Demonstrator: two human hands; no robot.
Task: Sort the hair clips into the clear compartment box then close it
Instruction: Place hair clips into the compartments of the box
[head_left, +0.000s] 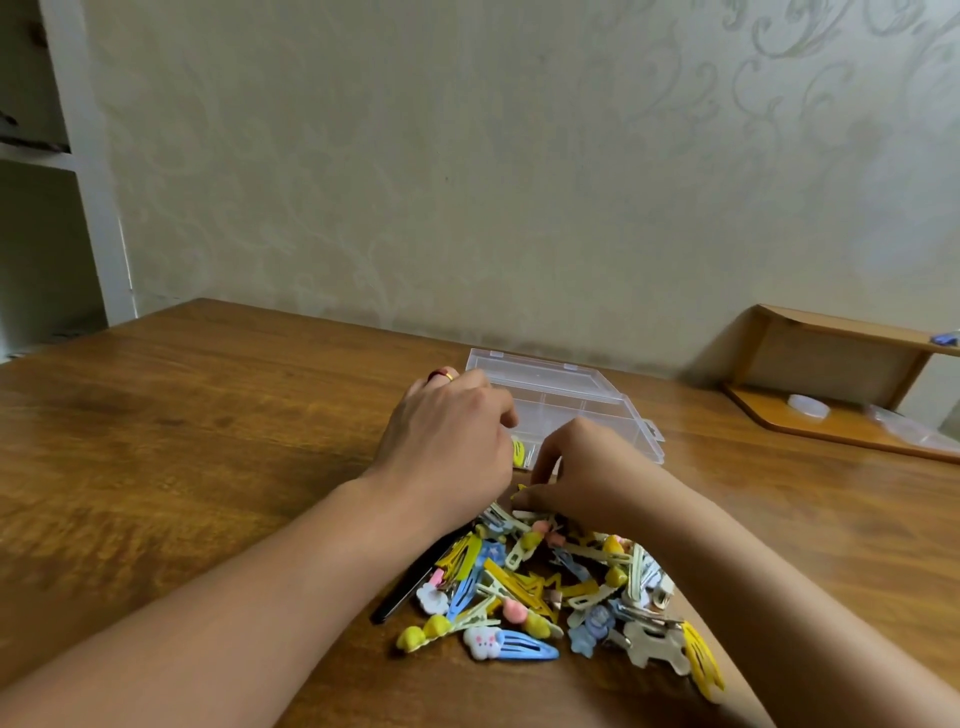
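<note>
— Wooden counter (208, 441), papered wall behind. Where's the box?

— Clear compartment box (582, 410) lies open past my hands; a yellow clip (518, 451) sits in its near compartment.

— And your grip?

— Right hand (576, 473) pinches a yellow clip (519, 492) above the pile of hair clips (550, 587). Left hand (447, 441) is curled; contents unclear.

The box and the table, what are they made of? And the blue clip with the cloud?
The box looks like clear hard plastic: you see the dividers and table through it. The table seems wood or wood veneer, brown with grain and a soft sheen. The blue clip looks like painted metal, smooth and glossy; its white cloud seems moulded plastic or resin, though that is hard to tell.
</note>
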